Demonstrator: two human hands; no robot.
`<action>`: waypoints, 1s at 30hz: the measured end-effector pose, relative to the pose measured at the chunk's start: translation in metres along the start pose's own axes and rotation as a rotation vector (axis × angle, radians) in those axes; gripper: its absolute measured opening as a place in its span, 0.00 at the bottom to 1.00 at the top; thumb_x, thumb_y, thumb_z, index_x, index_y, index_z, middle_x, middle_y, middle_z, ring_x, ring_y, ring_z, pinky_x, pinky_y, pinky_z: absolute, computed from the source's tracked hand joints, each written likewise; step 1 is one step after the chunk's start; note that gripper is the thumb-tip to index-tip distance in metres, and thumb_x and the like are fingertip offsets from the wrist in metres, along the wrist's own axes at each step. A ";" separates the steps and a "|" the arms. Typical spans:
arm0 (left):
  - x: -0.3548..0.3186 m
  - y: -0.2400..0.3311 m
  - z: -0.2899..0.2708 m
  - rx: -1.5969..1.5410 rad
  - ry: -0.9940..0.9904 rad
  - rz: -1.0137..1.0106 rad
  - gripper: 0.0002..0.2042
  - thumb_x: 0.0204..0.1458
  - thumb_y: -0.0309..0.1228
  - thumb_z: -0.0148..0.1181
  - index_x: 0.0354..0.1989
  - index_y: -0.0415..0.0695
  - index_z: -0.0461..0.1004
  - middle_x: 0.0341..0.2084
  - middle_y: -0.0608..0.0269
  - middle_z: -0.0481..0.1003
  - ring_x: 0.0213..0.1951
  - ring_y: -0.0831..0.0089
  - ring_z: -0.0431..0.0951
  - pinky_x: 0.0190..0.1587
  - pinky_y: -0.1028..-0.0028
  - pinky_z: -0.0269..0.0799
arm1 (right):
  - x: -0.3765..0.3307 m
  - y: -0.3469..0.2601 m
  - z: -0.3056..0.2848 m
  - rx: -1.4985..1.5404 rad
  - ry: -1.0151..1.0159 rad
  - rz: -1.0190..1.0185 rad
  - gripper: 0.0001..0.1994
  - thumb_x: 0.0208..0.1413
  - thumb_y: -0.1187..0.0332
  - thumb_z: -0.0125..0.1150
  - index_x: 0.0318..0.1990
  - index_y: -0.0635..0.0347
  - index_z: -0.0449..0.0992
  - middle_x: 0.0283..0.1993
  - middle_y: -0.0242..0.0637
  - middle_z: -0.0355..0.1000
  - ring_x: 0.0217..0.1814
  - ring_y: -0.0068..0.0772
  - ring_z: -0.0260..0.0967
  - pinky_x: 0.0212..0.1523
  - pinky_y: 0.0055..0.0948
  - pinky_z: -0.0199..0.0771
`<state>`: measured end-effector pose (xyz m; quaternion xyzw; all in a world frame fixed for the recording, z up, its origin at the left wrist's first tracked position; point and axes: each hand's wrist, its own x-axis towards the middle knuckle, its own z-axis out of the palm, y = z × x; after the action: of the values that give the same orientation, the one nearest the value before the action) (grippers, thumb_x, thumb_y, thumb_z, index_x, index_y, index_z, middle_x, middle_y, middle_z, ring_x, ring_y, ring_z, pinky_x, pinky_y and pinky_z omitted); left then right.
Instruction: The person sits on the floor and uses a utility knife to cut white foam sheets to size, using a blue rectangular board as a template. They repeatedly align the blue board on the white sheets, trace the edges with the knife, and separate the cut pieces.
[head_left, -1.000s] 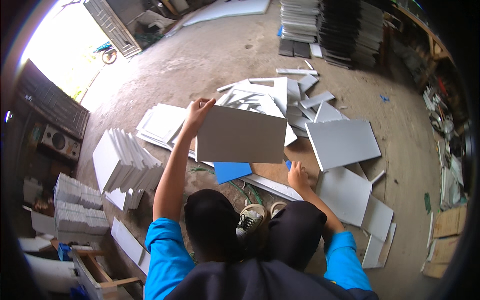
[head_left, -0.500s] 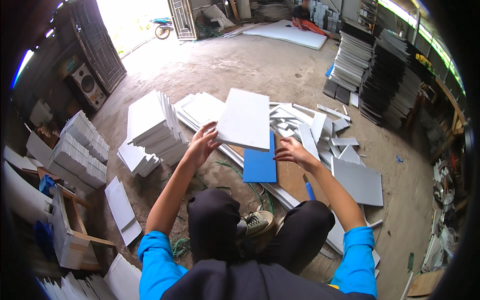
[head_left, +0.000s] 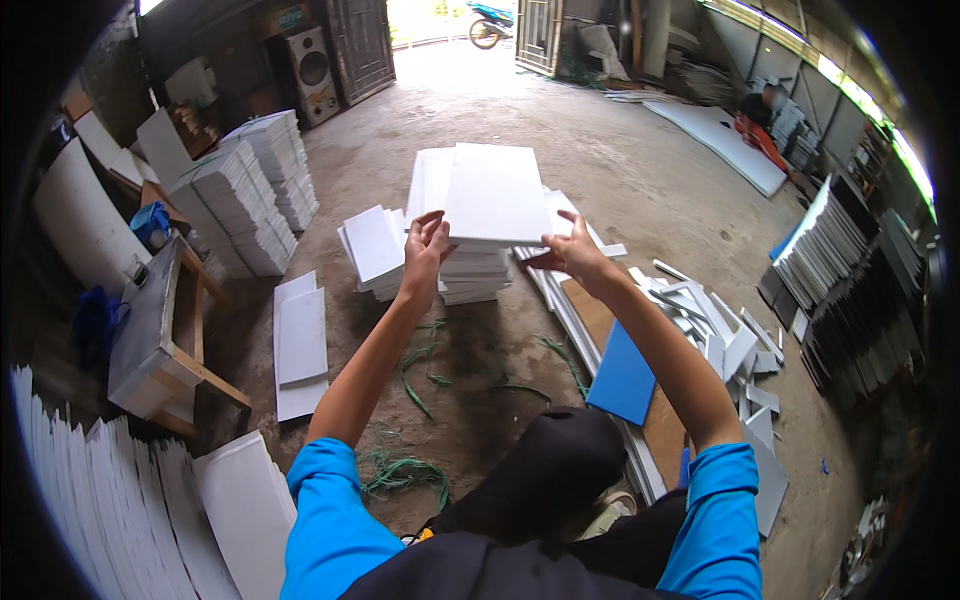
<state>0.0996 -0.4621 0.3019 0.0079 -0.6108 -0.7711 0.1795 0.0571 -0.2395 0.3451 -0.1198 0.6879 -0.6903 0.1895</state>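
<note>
A white rectangular board (head_left: 497,190) lies over the stack of similar white boards (head_left: 472,275) in front of me, slightly askew to those beneath. My left hand (head_left: 427,248) grips its near left corner, fingers bent around the edge. At the near right corner, my right hand (head_left: 578,252) has its thumb and fingers closed on the board's edge. Whether the board rests fully on the stack cannot be made out. To the right, a blue rectangular board (head_left: 623,374) lies on a brown work panel (head_left: 664,425), partly behind my right forearm.
White offcuts (head_left: 735,335) are heaped on the right. Tied white stacks (head_left: 232,205) and a wooden stool (head_left: 160,340) stand left. Green twine (head_left: 405,470) lies on the floor by my knees. A person (head_left: 757,110) sits at the far right beside a large white sheet (head_left: 715,145).
The view has turned left. The white board has moved from above the work panel to over the stack on the left. My right hand, empty before, now holds its right corner.
</note>
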 end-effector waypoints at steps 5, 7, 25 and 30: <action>0.053 -0.020 -0.035 0.250 0.152 0.197 0.16 0.55 0.38 0.49 0.46 0.41 0.63 0.42 0.55 0.70 0.43 0.69 0.70 0.49 0.73 0.63 | 0.072 -0.001 0.027 -0.222 0.106 -0.121 0.29 0.57 0.71 0.44 0.60 0.60 0.35 0.48 0.55 0.64 0.46 0.41 0.69 0.42 0.34 0.71; 0.071 -0.026 -0.041 0.386 0.216 0.158 0.15 0.54 0.39 0.51 0.45 0.44 0.65 0.42 0.57 0.70 0.45 0.66 0.68 0.50 0.70 0.60 | 0.097 0.009 0.026 -0.365 0.146 -0.158 0.29 0.57 0.69 0.45 0.60 0.60 0.36 0.48 0.56 0.64 0.50 0.45 0.66 0.49 0.38 0.64; -0.040 -0.037 0.169 0.617 -0.490 0.548 0.14 0.46 0.29 0.57 0.42 0.41 0.67 0.47 0.51 0.63 0.53 0.56 0.57 0.55 0.61 0.53 | -0.164 0.023 -0.137 -0.896 0.241 -0.148 0.14 0.55 0.70 0.49 0.49 0.63 0.64 0.46 0.42 0.64 0.46 0.30 0.66 0.47 0.27 0.66; -0.088 -0.084 0.277 0.621 -0.981 0.651 0.15 0.47 0.35 0.56 0.42 0.45 0.66 0.48 0.54 0.61 0.53 0.57 0.56 0.56 0.59 0.54 | -0.301 0.062 -0.233 -0.526 0.612 0.091 0.12 0.57 0.68 0.47 0.46 0.62 0.65 0.42 0.39 0.68 0.37 0.24 0.70 0.37 0.23 0.69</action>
<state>0.0955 -0.1604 0.2745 -0.4775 -0.7867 -0.3798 0.0937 0.2347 0.1012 0.3067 0.0775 0.8702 -0.4855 -0.0306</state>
